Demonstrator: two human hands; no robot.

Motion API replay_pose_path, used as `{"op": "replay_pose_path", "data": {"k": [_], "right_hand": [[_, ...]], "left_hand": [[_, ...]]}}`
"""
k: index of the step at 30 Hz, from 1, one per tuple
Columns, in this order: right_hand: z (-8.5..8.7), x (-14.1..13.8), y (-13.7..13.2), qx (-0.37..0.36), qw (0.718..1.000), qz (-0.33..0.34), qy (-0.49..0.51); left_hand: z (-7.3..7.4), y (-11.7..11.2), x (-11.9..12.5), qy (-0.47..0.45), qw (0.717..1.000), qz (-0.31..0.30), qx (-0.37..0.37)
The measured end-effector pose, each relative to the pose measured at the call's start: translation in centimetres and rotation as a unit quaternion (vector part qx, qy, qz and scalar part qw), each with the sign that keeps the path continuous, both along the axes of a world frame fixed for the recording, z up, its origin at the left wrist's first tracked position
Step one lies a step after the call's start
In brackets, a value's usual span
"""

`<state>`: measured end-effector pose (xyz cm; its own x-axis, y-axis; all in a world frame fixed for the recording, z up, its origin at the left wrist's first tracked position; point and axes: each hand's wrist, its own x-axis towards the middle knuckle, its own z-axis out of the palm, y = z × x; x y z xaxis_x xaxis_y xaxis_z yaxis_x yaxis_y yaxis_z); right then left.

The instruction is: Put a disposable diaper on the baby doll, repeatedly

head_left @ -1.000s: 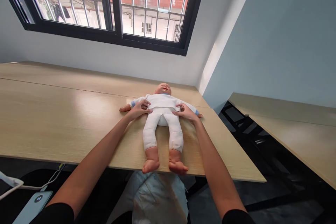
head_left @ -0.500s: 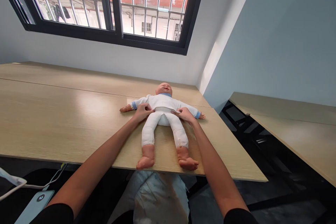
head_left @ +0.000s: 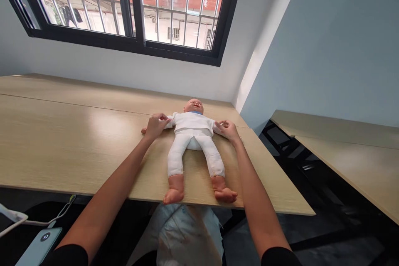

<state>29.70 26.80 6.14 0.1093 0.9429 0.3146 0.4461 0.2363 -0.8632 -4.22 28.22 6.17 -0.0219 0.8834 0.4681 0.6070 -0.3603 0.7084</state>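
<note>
A baby doll [head_left: 193, 123] in a white long-sleeved top and white trousers lies on its back on the table, with its bare feet at the near edge. My left hand [head_left: 158, 125] is at the sleeve on the left of the view, its fingertips closed on the cloth near the elbow. At the opposite sleeve, my right hand [head_left: 228, 129] also has its fingertips closed on the fabric. Both hands partly hide the doll's forearms. The hem of the top lies over the waist, and a paler patch shows between the legs.
The wooden table [head_left: 77, 149] meets the wall below a barred window [head_left: 177, 45]. Another table [head_left: 349, 162] stands to the right across a dark gap. At lower left a light blue phone-like device [head_left: 40, 245] has a white cable [head_left: 34, 222]. Pale crumpled material [head_left: 190, 237] covers my lap.
Both hands have let go of the cloth at the doll's waist and moved outward and up to its sleeves. The doll has stayed in nearly the same place.
</note>
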Motion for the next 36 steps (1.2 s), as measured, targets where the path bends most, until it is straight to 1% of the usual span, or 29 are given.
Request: {"op": "replay_pose_path", "data": {"k": [2,3,7,11,13,15,19,22,25,29,36], "right_hand": [[-0.4,1.0,0.5,0.033,0.996,-0.077,-0.028],[-0.6,1.4,0.6,0.036,0.993,-0.098,-0.05],[-1.2,2.2,0.6,0.021,0.982,-0.123,-0.139],[-1.5,2.1,0.1,-0.01,0.947,-0.147,-0.287],[-1.6,2.2,0.0,-0.015,0.937,-0.149,-0.316],[-1.7,2.6,0.0,-0.021,0.939,-0.145,-0.311],[-2.1,3.9,0.2,-0.044,0.969,-0.129,-0.206],[-2.3,4.8,0.2,-0.047,0.978,-0.122,-0.16],[-2.4,4.9,0.2,-0.038,0.979,-0.133,-0.153],[-2.1,4.7,0.1,-0.031,0.975,-0.152,-0.157],[-1.6,4.6,-0.1,-0.053,0.961,-0.198,-0.186]], "left_hand": [[-0.1,0.4,-1.1,0.034,0.999,0.037,0.0],[-0.2,0.5,-1.4,0.053,0.997,0.05,-0.007],[-1.0,0.7,-2.1,0.092,0.992,0.068,-0.045],[-1.4,1.1,-2.4,0.092,0.991,0.075,-0.065],[-1.4,1.3,-2.9,0.075,0.992,0.07,-0.075],[-1.4,1.5,-3.6,0.046,0.994,0.059,-0.085],[-1.3,1.6,-5.2,-0.011,0.994,0.046,-0.103],[-1.3,1.5,-5.7,-0.027,0.992,0.036,-0.115],[-1.4,1.6,-5.4,-0.026,0.993,0.04,-0.111],[-1.6,2.1,-5.0,-0.007,0.993,0.067,-0.101],[-1.6,2.4,-6.2,0.036,0.985,0.128,-0.11]]}}
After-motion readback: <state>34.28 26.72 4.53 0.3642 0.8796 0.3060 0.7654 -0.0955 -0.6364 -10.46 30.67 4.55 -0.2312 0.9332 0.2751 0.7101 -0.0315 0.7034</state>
